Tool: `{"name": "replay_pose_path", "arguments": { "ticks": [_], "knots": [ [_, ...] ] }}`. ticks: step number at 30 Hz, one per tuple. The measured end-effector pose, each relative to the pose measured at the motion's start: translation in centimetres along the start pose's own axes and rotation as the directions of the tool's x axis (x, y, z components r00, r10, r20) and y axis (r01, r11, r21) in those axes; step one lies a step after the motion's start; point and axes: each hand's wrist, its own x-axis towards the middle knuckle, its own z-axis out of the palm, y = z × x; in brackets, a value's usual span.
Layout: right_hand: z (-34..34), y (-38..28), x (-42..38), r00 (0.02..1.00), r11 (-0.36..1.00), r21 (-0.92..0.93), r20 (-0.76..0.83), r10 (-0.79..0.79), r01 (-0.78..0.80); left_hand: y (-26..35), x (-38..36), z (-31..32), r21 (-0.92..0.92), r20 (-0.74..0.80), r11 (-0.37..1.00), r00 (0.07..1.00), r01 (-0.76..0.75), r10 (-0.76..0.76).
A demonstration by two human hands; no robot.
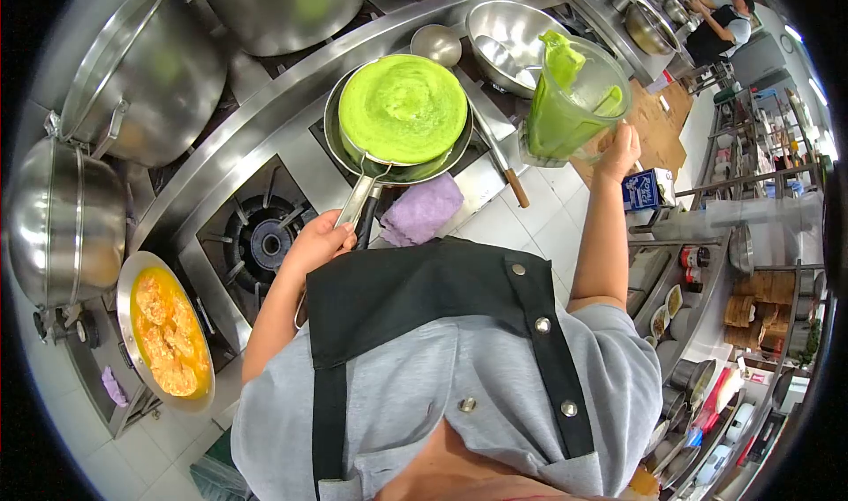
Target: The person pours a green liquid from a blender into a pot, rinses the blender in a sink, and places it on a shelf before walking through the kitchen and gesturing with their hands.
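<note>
My left hand point(320, 240) is closed around the flat metal handle of a strainer point(358, 202). Thick bright green puree point(404, 108) fills the strainer to near its rim. Under it is a metal frying pan point(459, 155) with a black handle, and some green shows inside. My right hand point(621, 152) grips the handle of a clear blender jar point(565, 103), which is tilted and coated inside with green puree. The jar is apart from the strainer, off to its right. A folded purple cloth point(424, 209) lies beside the pan handle.
A ladle point(437, 46) with a wooden-ended handle and a steel bowl point(508, 41) sit behind. Large steel pots point(150, 77) stand on the left, near a gas burner point(269, 240) and a pan of orange liquid point(168, 333). Another person point(720, 28) stands far right.
</note>
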Motion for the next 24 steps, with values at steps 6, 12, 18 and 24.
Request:
{"name": "replay_pose_path", "arguments": {
  "ticks": [6,12,18,24],
  "knots": [
    [-1.6,5.6,-0.3,0.980,0.999,0.032,-0.198,0.021,-0.014,0.3,-0.2,0.1,-0.006,0.011,1.000,1.000,-0.010,0.010],
    [-1.1,6.8,-0.8,0.938,0.992,0.124,-0.342,0.060,-0.018,0.9,-0.6,0.7,-0.001,-0.020,1.000,1.000,0.021,-0.021],
    [-1.9,6.8,-2.8,0.956,0.988,0.113,-0.264,0.128,-0.101,0.8,-0.6,0.8,-0.089,-0.033,0.996,0.999,0.025,-0.028],
    [-1.7,6.6,-4.6,0.972,0.974,0.151,-0.137,0.191,-0.170,0.6,-0.5,0.5,-0.055,-0.028,0.998,0.999,0.032,-0.034]
  ]
}}
